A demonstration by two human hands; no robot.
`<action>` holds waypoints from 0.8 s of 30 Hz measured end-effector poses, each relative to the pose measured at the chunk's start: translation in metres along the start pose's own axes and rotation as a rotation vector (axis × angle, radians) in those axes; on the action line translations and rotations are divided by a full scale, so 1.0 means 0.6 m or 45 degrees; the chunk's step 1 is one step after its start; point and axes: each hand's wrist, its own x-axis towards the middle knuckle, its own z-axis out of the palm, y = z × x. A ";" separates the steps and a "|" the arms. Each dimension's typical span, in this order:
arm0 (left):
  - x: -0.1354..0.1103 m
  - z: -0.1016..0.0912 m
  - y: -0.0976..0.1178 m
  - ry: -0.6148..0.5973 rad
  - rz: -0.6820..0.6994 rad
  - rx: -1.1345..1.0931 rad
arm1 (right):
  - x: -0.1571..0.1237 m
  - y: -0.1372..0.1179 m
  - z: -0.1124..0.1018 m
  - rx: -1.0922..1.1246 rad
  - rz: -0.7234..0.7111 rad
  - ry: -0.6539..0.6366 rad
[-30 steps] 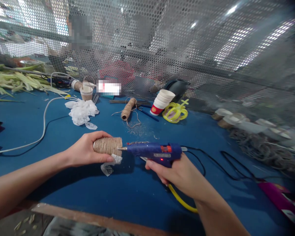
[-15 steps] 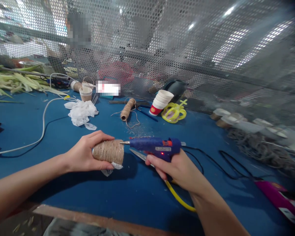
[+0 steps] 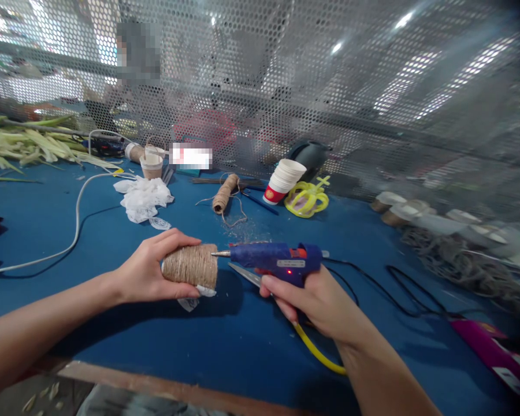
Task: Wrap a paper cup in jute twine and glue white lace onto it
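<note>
My left hand (image 3: 158, 268) is closed around a twine-wrapped cup (image 3: 193, 267) lying sideways, its wide end toward the right. A piece of white lace (image 3: 205, 291) hangs at the cup's lower edge. My right hand (image 3: 305, 294) grips a blue hot glue gun (image 3: 264, 256) with a red light lit on its side. The metal nozzle points left and reaches the cup's rim; whether it touches I cannot tell. Scissors (image 3: 246, 275) with a yellow handle are also held in my right hand, blades pointing left beneath the gun.
A twine roll (image 3: 226, 193), stacked paper cups (image 3: 283, 181) and a yellow crown shape (image 3: 307, 199) stand ahead. White lace (image 3: 143, 198) lies at left with a white cable (image 3: 78, 214). At right are grey cord (image 3: 455, 260), a black cable (image 3: 398, 289) and a magenta object (image 3: 485, 346). Perforated metal (image 3: 260, 75) borders the back.
My right hand and the glue gun have shifted slightly right, so the nozzle sits a little nearer the cup's edge. The left hand and cup are almost unmoved.
</note>
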 end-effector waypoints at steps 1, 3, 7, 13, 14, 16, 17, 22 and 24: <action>-0.001 0.000 -0.001 0.002 0.015 0.004 | -0.001 -0.001 0.000 -0.010 0.005 0.009; -0.004 0.001 -0.002 0.001 0.049 0.011 | -0.001 -0.004 0.002 -0.026 0.021 0.028; -0.007 0.001 -0.002 -0.016 0.082 0.015 | -0.002 -0.006 0.003 -0.042 0.033 0.055; -0.006 -0.001 -0.001 -0.022 0.097 0.037 | 0.000 -0.001 0.000 -0.052 0.017 0.012; -0.006 0.000 -0.001 -0.023 0.090 0.042 | -0.001 -0.001 -0.001 -0.050 0.014 -0.004; -0.005 0.001 -0.002 -0.012 0.077 0.040 | -0.002 0.000 -0.001 -0.048 0.013 -0.019; -0.005 0.001 -0.003 -0.001 0.074 0.035 | -0.003 0.001 -0.001 -0.048 0.014 -0.012; -0.003 0.002 -0.004 0.014 0.068 0.024 | -0.006 0.002 -0.001 -0.039 0.033 0.034; -0.004 0.002 -0.003 0.002 0.075 0.026 | -0.005 0.001 -0.001 -0.038 0.039 0.022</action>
